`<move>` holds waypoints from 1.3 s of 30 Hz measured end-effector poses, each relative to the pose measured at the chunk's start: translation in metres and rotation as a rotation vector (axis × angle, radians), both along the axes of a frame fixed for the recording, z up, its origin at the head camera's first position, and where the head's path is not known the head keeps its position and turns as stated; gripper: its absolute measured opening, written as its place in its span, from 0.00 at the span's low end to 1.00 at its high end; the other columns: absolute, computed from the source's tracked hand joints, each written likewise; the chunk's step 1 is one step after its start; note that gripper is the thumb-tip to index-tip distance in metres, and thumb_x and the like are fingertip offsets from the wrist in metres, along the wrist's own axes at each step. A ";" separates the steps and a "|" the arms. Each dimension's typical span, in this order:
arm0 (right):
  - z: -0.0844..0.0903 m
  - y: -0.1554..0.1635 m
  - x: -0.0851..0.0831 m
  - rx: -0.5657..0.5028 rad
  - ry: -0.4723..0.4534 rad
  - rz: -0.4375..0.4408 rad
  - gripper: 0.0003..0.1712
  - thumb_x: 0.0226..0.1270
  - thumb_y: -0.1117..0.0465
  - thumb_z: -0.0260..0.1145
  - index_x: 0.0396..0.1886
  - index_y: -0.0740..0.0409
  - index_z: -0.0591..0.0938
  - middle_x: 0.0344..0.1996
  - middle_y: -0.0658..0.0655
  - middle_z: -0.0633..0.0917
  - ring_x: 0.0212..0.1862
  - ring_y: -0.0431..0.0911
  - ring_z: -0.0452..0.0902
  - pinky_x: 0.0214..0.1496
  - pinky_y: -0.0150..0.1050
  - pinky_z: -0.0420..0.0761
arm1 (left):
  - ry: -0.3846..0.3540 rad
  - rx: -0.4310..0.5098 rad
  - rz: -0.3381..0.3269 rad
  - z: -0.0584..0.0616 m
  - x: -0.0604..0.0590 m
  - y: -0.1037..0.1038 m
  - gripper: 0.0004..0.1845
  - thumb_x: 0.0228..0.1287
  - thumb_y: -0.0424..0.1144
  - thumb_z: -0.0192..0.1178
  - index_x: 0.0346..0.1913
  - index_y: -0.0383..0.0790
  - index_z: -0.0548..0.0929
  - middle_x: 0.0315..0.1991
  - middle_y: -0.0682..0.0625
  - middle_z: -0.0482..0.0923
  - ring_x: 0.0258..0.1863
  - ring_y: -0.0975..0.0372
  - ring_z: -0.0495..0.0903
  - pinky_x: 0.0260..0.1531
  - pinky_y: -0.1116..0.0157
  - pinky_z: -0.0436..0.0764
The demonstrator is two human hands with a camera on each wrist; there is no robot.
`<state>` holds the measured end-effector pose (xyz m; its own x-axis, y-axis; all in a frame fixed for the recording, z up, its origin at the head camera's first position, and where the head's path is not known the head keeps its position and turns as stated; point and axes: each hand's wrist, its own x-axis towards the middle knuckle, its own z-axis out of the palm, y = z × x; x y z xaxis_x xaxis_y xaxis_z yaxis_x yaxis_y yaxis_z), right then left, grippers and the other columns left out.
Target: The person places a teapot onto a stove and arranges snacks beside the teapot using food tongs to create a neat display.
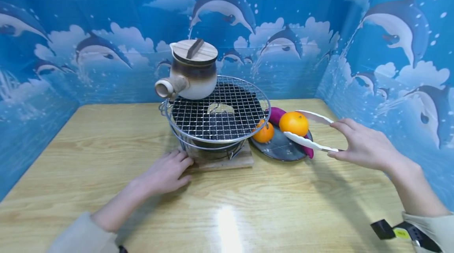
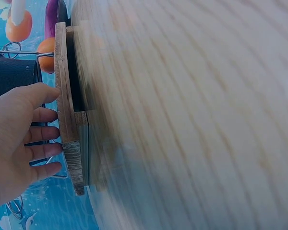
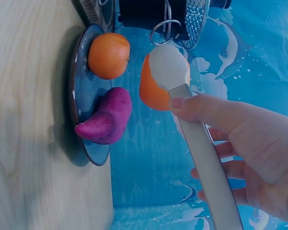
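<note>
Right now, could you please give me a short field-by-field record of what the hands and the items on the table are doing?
right hand: grips white tongs
tongs: clamped around a large orange, held above the plate
plate: dark, holds a smaller orange and a purple sweet potato
left hand: fingertips rest against the wooden base
grill: round wire mesh over a stove on that base
teapot: on the mesh, wooden lid on

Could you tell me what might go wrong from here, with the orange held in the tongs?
The orange sits between the smooth white tongs pinched by the right hand; being round, it could slip out and hit the dark plate. The teapot stands at the grill mesh edge; a bump might tip it.
</note>
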<state>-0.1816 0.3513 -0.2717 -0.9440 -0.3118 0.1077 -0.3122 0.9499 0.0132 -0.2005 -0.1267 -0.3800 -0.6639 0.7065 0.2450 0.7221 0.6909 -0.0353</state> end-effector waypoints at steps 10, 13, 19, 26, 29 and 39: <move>0.013 -0.002 0.000 -0.005 0.025 -0.009 0.47 0.48 0.37 0.69 0.59 0.65 0.70 0.53 0.67 0.71 0.46 0.60 0.73 0.31 0.54 0.77 | -0.002 -0.003 -0.001 0.000 0.000 0.000 0.16 0.54 0.47 0.63 0.40 0.39 0.78 0.38 0.47 0.75 0.42 0.53 0.74 0.42 0.53 0.75; 0.017 -0.003 0.000 -0.009 0.037 -0.015 0.46 0.47 0.39 0.71 0.59 0.65 0.70 0.53 0.67 0.71 0.46 0.59 0.73 0.32 0.54 0.77 | 0.004 -0.003 -0.002 0.001 -0.001 0.000 0.16 0.54 0.46 0.64 0.40 0.39 0.78 0.38 0.47 0.75 0.41 0.53 0.74 0.41 0.54 0.75; 0.024 -0.008 0.001 -0.018 0.058 -0.014 0.46 0.46 0.42 0.73 0.59 0.65 0.70 0.54 0.67 0.70 0.46 0.59 0.72 0.34 0.56 0.77 | 0.001 -0.006 0.003 0.002 -0.001 0.000 0.16 0.54 0.46 0.63 0.40 0.38 0.78 0.37 0.47 0.75 0.41 0.53 0.73 0.41 0.54 0.74; 0.030 -0.016 0.000 -0.031 0.077 0.001 0.47 0.45 0.41 0.73 0.60 0.63 0.70 0.55 0.66 0.70 0.45 0.58 0.72 0.33 0.55 0.77 | 0.005 -0.020 0.004 0.001 0.000 -0.001 0.16 0.54 0.46 0.63 0.40 0.39 0.78 0.37 0.47 0.75 0.39 0.53 0.73 0.40 0.55 0.75; 0.032 -0.019 0.000 -0.031 0.083 0.008 0.46 0.45 0.41 0.73 0.60 0.63 0.69 0.54 0.65 0.70 0.45 0.58 0.72 0.32 0.53 0.77 | 0.005 -0.018 0.003 0.001 0.000 0.000 0.16 0.54 0.46 0.63 0.40 0.39 0.78 0.37 0.47 0.75 0.39 0.54 0.73 0.39 0.55 0.74; 0.041 -0.022 0.000 -0.028 0.124 0.037 0.46 0.44 0.43 0.74 0.59 0.63 0.70 0.53 0.65 0.70 0.44 0.57 0.72 0.31 0.54 0.77 | 0.005 -0.017 0.005 0.000 0.000 -0.001 0.16 0.54 0.46 0.63 0.41 0.39 0.78 0.37 0.47 0.75 0.40 0.53 0.74 0.40 0.54 0.75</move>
